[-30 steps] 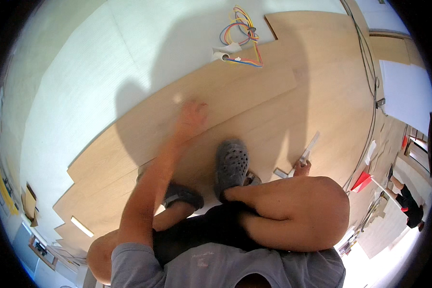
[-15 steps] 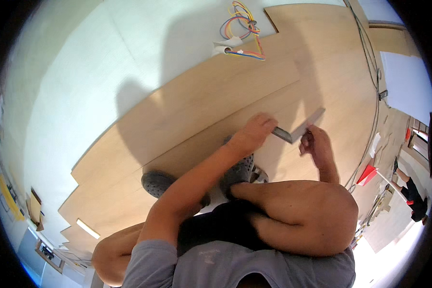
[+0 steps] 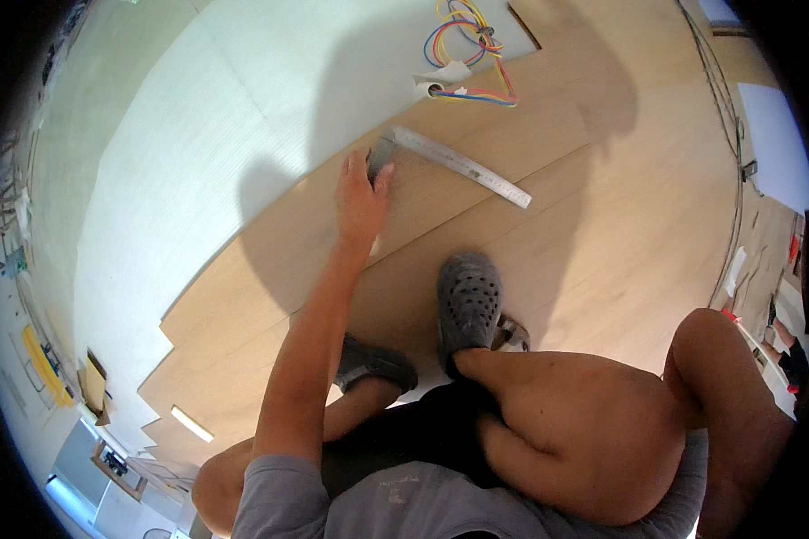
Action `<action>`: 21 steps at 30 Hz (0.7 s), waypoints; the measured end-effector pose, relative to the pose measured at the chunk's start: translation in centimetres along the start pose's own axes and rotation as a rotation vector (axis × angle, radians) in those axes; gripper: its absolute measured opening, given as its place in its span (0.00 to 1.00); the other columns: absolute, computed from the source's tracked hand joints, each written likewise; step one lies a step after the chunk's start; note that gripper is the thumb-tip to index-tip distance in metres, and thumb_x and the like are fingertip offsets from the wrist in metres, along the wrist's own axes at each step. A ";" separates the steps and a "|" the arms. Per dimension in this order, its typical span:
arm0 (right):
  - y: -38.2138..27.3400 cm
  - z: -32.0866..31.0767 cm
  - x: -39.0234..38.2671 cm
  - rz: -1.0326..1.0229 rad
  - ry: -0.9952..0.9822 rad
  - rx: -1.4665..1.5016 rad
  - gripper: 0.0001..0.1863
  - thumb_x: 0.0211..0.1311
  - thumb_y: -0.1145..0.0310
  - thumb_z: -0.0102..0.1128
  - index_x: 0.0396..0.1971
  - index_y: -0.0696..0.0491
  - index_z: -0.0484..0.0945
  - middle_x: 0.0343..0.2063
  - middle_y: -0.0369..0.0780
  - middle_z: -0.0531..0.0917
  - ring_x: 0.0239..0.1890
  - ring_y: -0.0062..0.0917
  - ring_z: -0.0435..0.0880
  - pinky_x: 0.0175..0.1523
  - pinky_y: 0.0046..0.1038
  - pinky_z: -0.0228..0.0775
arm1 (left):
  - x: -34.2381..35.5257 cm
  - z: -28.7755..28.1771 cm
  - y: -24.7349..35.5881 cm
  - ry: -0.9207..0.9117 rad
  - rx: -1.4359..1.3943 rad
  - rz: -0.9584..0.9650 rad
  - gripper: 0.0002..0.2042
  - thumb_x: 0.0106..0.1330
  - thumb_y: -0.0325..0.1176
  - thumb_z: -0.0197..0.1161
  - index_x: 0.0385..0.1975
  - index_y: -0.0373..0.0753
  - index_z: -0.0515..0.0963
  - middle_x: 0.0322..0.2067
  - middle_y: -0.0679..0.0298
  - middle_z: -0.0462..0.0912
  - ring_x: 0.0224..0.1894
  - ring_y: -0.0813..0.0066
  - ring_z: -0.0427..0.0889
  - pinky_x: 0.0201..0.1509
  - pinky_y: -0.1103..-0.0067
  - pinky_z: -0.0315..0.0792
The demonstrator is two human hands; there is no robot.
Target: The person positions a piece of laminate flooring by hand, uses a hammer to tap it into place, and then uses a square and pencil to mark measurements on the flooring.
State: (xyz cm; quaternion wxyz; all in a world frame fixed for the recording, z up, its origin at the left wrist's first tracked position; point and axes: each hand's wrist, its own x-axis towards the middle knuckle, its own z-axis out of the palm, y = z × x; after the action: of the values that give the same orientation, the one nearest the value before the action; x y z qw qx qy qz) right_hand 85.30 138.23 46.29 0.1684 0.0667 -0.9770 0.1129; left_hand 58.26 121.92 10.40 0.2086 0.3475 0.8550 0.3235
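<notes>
My left hand (image 3: 363, 205) grips the dark stock of a try square (image 3: 463, 166), its fingers wrapped around the stock. The pale, marked blade slants out to the right from the corner, over the wood-look floor planks (image 3: 270, 238). The stock lies close to the planks' outer edge. At the right, my bent right arm (image 3: 733, 413) shows beside my knee, but its hand is out of the picture.
Beyond the planks, white underlay (image 3: 180, 171) covers the floor. Coiled coloured wires (image 3: 458, 36) come out of a white pipe (image 3: 434, 90) at the planks' edge. A dark cable (image 3: 739, 180) runs along the right. My grey clogs (image 3: 470, 301) stand on the planks.
My left hand has carried the try square forward and left, to the planks' edge. The right hand has let go of it and drawn back out of view.
</notes>
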 end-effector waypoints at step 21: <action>6.7 21.7 -7.2 0.767 0.355 0.648 0.15 0.59 0.88 0.55 0.45 0.58 0.73 0.45 0.43 0.78 0.45 0.25 0.80 0.52 0.28 0.76 | 7.1 6.0 -1.3 0.272 0.334 0.276 0.19 0.70 0.31 0.61 0.60 0.40 0.78 0.55 0.55 0.78 0.60 0.51 0.74 0.67 0.57 0.65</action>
State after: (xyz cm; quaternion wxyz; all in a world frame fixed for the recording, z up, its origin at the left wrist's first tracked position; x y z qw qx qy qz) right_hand 84.06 140.04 22.57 0.2487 -0.2669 -0.8026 0.4720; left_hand 56.42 128.82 4.36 -0.0150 0.4440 0.8612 0.2470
